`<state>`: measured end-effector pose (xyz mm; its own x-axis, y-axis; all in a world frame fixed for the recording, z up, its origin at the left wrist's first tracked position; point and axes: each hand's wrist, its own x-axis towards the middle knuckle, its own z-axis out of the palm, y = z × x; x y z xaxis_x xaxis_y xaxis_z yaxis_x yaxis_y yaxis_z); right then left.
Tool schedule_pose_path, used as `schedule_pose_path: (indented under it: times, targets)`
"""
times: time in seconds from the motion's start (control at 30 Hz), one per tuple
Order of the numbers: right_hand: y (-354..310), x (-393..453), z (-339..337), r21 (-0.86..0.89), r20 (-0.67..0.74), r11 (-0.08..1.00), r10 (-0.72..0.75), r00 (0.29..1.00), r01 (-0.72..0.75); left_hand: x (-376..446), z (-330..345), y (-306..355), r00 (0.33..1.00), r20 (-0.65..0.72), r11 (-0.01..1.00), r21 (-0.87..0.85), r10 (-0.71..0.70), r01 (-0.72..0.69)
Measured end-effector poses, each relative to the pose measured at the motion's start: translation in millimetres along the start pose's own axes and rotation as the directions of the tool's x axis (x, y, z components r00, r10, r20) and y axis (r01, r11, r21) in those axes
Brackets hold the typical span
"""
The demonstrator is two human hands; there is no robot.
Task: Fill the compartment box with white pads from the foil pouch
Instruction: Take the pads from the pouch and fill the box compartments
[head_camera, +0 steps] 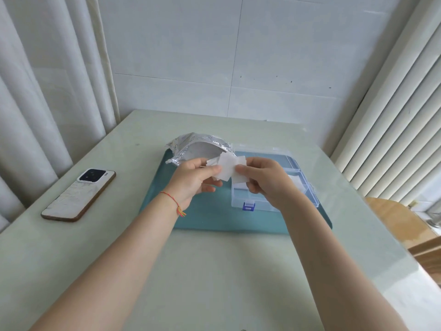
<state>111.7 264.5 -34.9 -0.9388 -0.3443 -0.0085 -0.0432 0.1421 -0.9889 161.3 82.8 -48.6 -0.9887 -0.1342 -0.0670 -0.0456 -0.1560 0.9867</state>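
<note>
A: What's the person doing w/ the hands rn?

B: Both are pinching a small fanned stack of pads (225,168), held in the air above the tray (210,216). Left hand (194,179) is gripping the stack's left side w/ thumb on top; right hand (260,177) is clamping the right side btwn thumb and fingers. Prob peeling one pad off the rest, hence the two-sided hold.

A: Where's the pouch?

B: Pouch (191,148) is lying at the tray's 11 o'clock, mouth gaping toward the hands, so reaching in is easy.

A: And the box?

B: Box (274,187) is sitting at the tray's 3 o'clock, lid swung back, blue latch (248,206) facing the person. It's right under the right hand, so the drop is short. Something white is showing in a compartment on the far right; can't tell how full it is.

A: Anything else?

B: A phone (78,195) is lying face down at 9 o'clock, well apart from the tray.
</note>
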Motion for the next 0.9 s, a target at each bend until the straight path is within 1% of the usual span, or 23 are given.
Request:
schedule_pose_path:
  times: [0.1,0.17,0.2,0.27,0.4,0.47,0.5,0.57,0.6,0.67,0.77,0.9]
  targets:
    - [2.7,-6.3,-7.7,-0.067,-0.03,0.998,0.006,1.0,-0.008,-0.4,4.9,-2.2,0.994,0.106,0.999,0.032,-0.039,0.036]
    - [3.1,-11.2,-10.4,-0.1,-0.023,0.995,0.013,1.0,-0.015,-0.9,8.8,-5.0,0.99,0.137,0.999,0.044,-0.031,0.025]
    - [2.8,-13.2,-10.7,-0.119,-0.037,0.993,0.012,0.999,-0.016,-1.0,10.3,-6.9,0.992,0.127,0.999,0.04,-0.019,0.014]
    - [2.6,-14.7,-11.9,-0.148,-0.109,0.989,-0.01,0.994,-0.006,-1.0,13.2,-10.9,0.996,0.083,1.0,0.018,-0.012,0.01]
    - [2.5,-15.5,-13.7,-0.191,-0.217,0.981,-0.05,0.975,0.008,-3.0,12.5,-16.7,0.999,0.029,0.999,-0.036,-0.034,0.035]
    - [1.3,-16.3,-13.5,-0.167,-0.263,0.986,-0.055,0.963,0.011,-4.7,10.1,-18.1,0.999,-0.003,0.996,-0.072,-0.047,0.047]
    - [0.5,-16.9,-13.1,-0.118,-0.268,0.993,-0.054,0.962,0.023,-5.4,9.2,-18.3,0.999,-0.012,0.995,-0.088,-0.053,0.051]
    - [-1.0,-18.5,-6.1,-0.001,-0.211,0.999,-0.051,0.976,0.052,-6.9,7.5,-18.7,0.998,-0.005,0.992,-0.108,-0.061,0.06]
    - [-0.3,-19.1,-1.1,0.014,-0.175,0.998,-0.056,0.983,0.059,-7.8,7.7,-18.1,0.998,0.012,0.991,-0.119,-0.065,0.066]
    - [3.7,-19.2,9.9,-0.086,-0.147,0.994,-0.077,0.986,0.065,-9.6,9.9,-15.8,0.996,0.063,0.983,-0.164,-0.066,0.076]
    - [9.5,-17.3,19.9,-0.265,-0.204,0.962,-0.122,0.971,0.066,-12.5,14.7,-12.1,0.989,0.13,0.966,-0.235,-0.077,0.107]
    - [10.4,-19.2,22.3,-0.352,-0.234,0.932,-0.179,0.956,0.089,-14.3,18.6,-11.8,0.98,0.174,0.953,-0.266,-0.098,0.143]
